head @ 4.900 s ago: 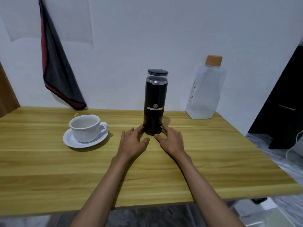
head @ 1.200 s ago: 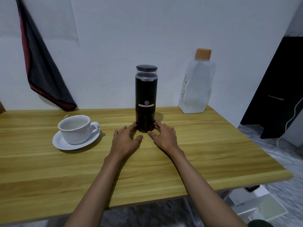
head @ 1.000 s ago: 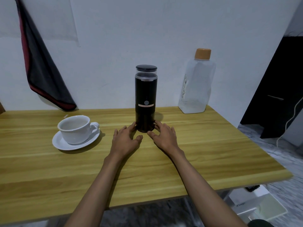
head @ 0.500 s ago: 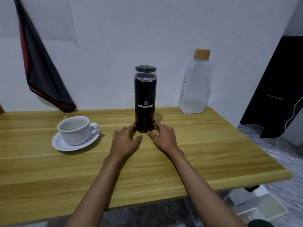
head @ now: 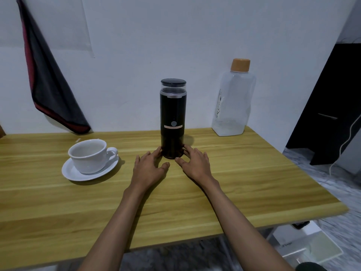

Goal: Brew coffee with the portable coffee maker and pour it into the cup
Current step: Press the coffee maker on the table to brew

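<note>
A tall black portable coffee maker (head: 172, 118) with a clear band and black lid stands upright mid-table. My left hand (head: 149, 168) lies flat on the wood, fingertips touching the left side of its base. My right hand (head: 195, 163) lies flat the same way, fingertips against the right side of the base. Neither hand grips anything. A white cup (head: 88, 155) sits on a white saucer (head: 72, 173) to the left; it looks empty inside.
A clear plastic bottle (head: 233, 102) with an orange cap stands at the back right by the wall, holding a little water. A dark cloth with red trim (head: 48, 81) hangs on the wall at left. The wooden table (head: 254, 182) ends at right; floor items lie below.
Both hands and the coffee maker have stayed put; only the head camera has shifted slightly, to the right since the earliest frame.
</note>
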